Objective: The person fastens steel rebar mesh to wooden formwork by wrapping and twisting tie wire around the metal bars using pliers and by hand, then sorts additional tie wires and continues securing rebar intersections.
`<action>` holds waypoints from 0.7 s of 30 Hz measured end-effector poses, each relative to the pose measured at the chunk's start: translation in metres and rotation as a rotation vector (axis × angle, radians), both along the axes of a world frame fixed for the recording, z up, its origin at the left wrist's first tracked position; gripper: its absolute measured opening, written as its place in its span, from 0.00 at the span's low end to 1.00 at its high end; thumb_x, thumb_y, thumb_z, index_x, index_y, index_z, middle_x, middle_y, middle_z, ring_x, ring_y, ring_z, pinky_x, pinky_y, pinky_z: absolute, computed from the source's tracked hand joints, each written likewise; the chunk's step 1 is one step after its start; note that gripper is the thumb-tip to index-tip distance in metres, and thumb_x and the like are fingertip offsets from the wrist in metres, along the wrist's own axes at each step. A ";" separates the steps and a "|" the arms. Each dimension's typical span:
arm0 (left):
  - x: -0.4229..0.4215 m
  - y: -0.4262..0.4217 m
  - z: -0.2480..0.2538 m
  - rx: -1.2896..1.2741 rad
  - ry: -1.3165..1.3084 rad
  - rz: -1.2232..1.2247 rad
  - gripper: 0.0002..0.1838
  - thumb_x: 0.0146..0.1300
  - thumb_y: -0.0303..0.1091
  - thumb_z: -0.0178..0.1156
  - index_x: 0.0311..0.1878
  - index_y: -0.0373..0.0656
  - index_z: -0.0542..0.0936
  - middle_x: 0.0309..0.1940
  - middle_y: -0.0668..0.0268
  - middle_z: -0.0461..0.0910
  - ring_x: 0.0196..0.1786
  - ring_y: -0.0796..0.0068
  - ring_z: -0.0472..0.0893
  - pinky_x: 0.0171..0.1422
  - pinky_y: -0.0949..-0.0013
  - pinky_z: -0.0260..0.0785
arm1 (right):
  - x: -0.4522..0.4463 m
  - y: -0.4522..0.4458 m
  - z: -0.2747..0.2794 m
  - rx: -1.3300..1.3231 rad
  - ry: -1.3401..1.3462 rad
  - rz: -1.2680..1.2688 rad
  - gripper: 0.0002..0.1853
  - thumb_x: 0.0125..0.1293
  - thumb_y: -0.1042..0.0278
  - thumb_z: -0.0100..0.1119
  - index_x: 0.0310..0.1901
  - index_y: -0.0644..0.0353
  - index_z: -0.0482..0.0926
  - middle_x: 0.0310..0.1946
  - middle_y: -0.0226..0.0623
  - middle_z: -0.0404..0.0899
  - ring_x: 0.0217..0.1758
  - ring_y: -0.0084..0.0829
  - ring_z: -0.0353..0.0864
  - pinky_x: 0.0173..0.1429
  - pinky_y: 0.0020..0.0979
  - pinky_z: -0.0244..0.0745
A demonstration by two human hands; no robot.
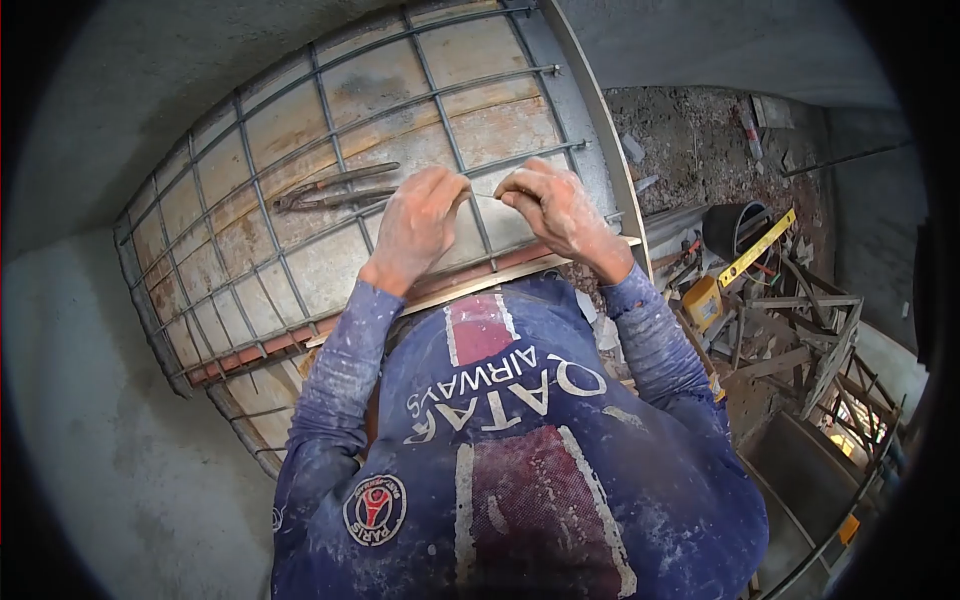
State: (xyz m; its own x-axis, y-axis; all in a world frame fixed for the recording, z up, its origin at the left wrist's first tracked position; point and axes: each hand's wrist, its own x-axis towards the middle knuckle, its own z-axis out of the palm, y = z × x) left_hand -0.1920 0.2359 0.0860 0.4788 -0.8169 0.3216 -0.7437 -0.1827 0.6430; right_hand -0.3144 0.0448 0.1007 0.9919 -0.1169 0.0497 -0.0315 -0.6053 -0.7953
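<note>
My left hand (421,222) is closed in a pinch above a steel rebar grid (442,112). Facing it, my right hand (563,210) also pinches, thumb against fingers, near the grid's right edge. A short gap separates the two hands, with a rebar running beneath it. Whatever the fingertips hold is too thin or hidden to make out; it may be a fine wire. Long-handled pincers (335,188) lie on the grid just left of my left hand, handles spread. Under the bars are stained boards (480,52).
A raised board edge (600,110) borders the grid on the right. Beyond it are a black bucket (728,232), a yellow spirit level (757,247), a yellow container (702,303) and piled timber (800,302) on a rubble-strewn floor (690,140). A grey wall (90,400) stands at left.
</note>
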 end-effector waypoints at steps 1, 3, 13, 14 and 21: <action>0.002 -0.002 -0.004 -0.004 0.033 0.006 0.08 0.60 0.19 0.63 0.42 0.37 0.79 0.35 0.55 0.78 0.38 0.51 0.80 0.43 0.57 0.72 | 0.002 -0.004 0.002 -0.059 0.020 -0.006 0.07 0.70 0.70 0.60 0.42 0.63 0.84 0.33 0.45 0.81 0.38 0.45 0.82 0.45 0.41 0.75; 0.002 -0.005 -0.010 -0.014 0.061 0.014 0.07 0.61 0.21 0.64 0.43 0.36 0.80 0.35 0.55 0.79 0.38 0.52 0.81 0.42 0.58 0.73 | 0.005 -0.010 0.004 -0.085 0.185 -0.006 0.07 0.69 0.71 0.58 0.43 0.62 0.84 0.39 0.46 0.80 0.49 0.49 0.81 0.55 0.43 0.74; -0.018 0.020 -0.044 0.101 0.244 0.349 0.10 0.66 0.24 0.62 0.50 0.37 0.83 0.41 0.55 0.82 0.37 0.56 0.82 0.43 0.60 0.75 | 0.004 -0.020 -0.036 -0.391 0.413 -0.072 0.10 0.71 0.63 0.58 0.43 0.58 0.86 0.42 0.45 0.81 0.52 0.49 0.81 0.57 0.46 0.76; -0.017 0.017 -0.046 0.073 0.174 0.341 0.10 0.66 0.23 0.61 0.49 0.37 0.83 0.42 0.55 0.82 0.37 0.54 0.82 0.43 0.59 0.75 | 0.005 -0.018 -0.038 -0.395 0.410 -0.066 0.10 0.71 0.63 0.58 0.43 0.58 0.86 0.42 0.45 0.81 0.52 0.49 0.81 0.57 0.46 0.76; 0.010 -0.004 -0.048 0.167 -0.184 0.313 0.12 0.60 0.23 0.59 0.46 0.41 0.86 0.46 0.61 0.81 0.53 0.57 0.78 0.57 0.53 0.69 | 0.014 0.000 -0.064 -0.348 0.309 -0.168 0.09 0.69 0.62 0.60 0.42 0.55 0.87 0.41 0.44 0.82 0.51 0.48 0.81 0.57 0.47 0.76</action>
